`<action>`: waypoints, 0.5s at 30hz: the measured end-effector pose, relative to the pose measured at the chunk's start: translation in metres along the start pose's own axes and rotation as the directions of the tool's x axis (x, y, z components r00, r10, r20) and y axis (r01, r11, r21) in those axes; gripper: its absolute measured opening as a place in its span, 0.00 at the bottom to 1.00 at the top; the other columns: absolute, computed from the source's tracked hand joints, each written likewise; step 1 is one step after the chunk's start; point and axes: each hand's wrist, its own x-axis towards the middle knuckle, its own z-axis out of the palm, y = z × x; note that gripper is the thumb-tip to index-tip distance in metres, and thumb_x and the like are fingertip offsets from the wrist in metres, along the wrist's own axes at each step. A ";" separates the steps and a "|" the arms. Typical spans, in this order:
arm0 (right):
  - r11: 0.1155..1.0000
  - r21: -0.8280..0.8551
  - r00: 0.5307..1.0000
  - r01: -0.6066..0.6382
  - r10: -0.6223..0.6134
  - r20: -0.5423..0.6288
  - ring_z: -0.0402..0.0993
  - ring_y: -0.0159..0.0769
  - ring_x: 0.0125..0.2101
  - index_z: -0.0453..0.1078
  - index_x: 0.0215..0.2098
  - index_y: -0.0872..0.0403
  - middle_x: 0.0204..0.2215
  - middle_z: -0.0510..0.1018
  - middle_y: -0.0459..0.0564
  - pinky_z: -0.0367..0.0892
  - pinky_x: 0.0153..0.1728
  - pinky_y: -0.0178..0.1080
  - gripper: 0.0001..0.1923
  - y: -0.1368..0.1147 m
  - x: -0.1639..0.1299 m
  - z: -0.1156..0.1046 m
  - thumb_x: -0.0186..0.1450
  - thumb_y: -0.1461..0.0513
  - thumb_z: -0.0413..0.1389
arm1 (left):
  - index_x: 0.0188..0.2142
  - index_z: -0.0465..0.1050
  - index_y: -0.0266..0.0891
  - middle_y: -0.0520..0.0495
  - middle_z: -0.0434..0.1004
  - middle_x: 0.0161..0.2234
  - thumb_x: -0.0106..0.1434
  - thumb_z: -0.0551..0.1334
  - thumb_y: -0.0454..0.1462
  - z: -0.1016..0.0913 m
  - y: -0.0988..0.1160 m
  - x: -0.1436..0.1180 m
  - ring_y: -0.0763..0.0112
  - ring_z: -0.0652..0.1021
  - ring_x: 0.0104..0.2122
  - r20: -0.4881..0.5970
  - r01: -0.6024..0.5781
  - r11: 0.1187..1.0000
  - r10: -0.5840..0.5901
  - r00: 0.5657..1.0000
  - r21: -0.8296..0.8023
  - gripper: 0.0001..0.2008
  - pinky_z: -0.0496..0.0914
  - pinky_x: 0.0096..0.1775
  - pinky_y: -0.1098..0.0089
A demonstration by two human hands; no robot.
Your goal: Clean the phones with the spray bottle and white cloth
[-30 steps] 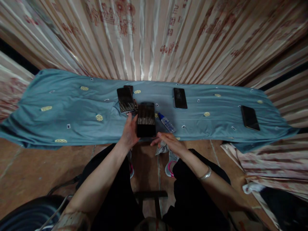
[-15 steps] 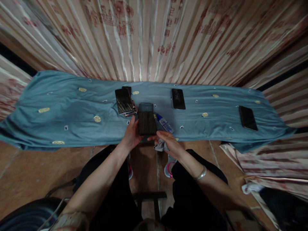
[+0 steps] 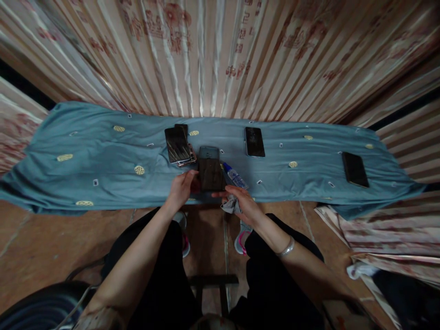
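A dark smartphone (image 3: 211,169) is held up between my two hands over the front edge of the cloth. My left hand (image 3: 183,187) grips its left side, fingers curled at the edge. With thumb and fingers my right hand (image 3: 242,201) pinches its lower right corner, and a crumpled grey cloth (image 3: 231,205) is tucked in the same hand. Just right of the phone lies a clear bottle with a blue cap (image 3: 235,176). To the left is a small overlapping pile of phones (image 3: 177,144), one with a copper-coloured frame.
A blue-green patterned cloth (image 3: 113,156) covers the long table. One phone (image 3: 255,141) lies right of centre, another (image 3: 355,169) near the right end. Pleated curtains (image 3: 206,55) hang behind. Below are my knees, a dark stool bar (image 3: 215,279) and a tiled floor.
My left hand has shifted slightly, its fingers now lower and more curled at the phone's left edge. The phone and my right hand stay nearly in place.
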 end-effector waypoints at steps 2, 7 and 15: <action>1.000 0.013 1.000 -0.009 0.009 0.002 0.71 0.28 0.19 0.63 0.24 0.50 0.26 0.85 0.50 0.66 0.21 0.31 0.24 0.001 0.001 0.000 0.50 0.50 0.72 | 0.39 0.82 0.40 0.50 0.78 0.24 0.63 0.64 0.38 -0.013 -0.001 0.007 0.62 0.81 0.32 -0.048 -0.153 0.965 0.167 0.985 0.213 0.08 0.73 0.43 0.67; 0.998 0.055 1.000 -0.022 0.022 0.013 0.73 0.27 0.19 0.64 0.24 0.51 0.28 0.86 0.53 0.68 0.22 0.30 0.24 0.004 0.003 0.000 0.47 0.51 0.74 | 0.44 0.80 0.37 0.41 0.84 0.45 0.59 0.64 0.34 -0.019 -0.007 0.023 0.57 0.82 0.44 0.033 -0.298 0.723 0.356 0.934 0.623 0.14 0.75 0.48 0.60; 0.999 0.033 1.000 -0.003 0.003 0.018 0.74 0.28 0.19 0.63 0.22 0.50 0.26 0.85 0.50 0.68 0.22 0.30 0.22 0.005 0.010 -0.004 0.51 0.53 0.72 | 0.47 0.77 0.35 0.40 0.84 0.44 0.51 0.63 0.25 -0.003 -0.015 0.043 0.57 0.84 0.42 0.045 -0.321 0.799 0.348 0.936 0.508 0.22 0.78 0.48 0.58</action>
